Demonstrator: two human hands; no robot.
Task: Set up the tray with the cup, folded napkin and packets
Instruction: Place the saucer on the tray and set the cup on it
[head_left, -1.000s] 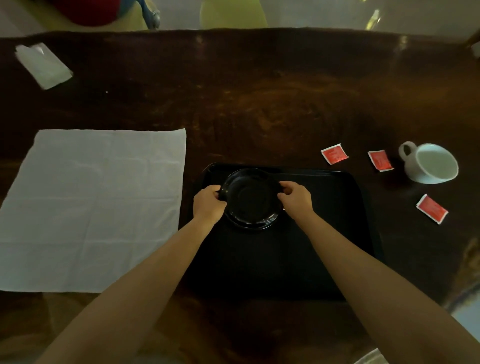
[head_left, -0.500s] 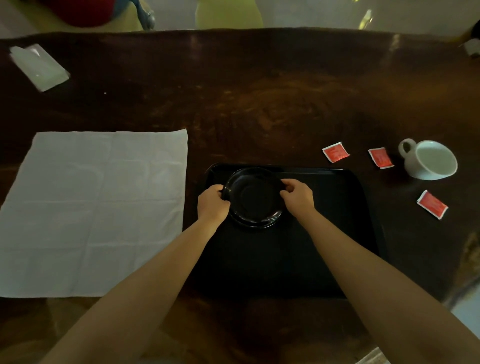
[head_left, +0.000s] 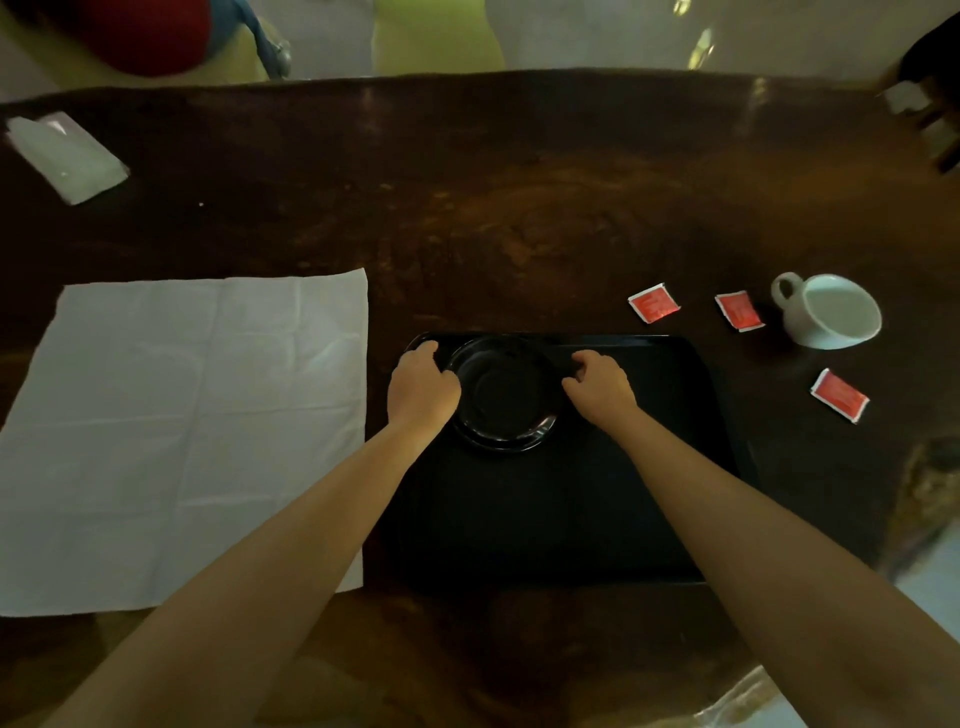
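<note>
A black saucer (head_left: 501, 397) rests on the far left part of the black tray (head_left: 660, 467). My left hand (head_left: 423, 389) curls around the saucer's left rim and my right hand (head_left: 600, 384) pinches its right rim. A white cup (head_left: 831, 312) stands on the table to the right of the tray, handle to the left. Three red packets lie near it: one (head_left: 653, 303) beyond the tray's far edge, one (head_left: 738, 310) beside the cup, one (head_left: 839, 395) nearer to me. An unfolded white napkin (head_left: 197, 415) lies flat left of the tray.
The dark wooden table (head_left: 519, 218) stretches away beyond the tray. A white wrapped pack (head_left: 65, 156) lies at the far left corner. Coloured shapes stand behind the table's far edge.
Both hands have stayed on the saucer's rim and shifted it only slightly toward the tray's far edge. The cup, packets and napkin have not moved.
</note>
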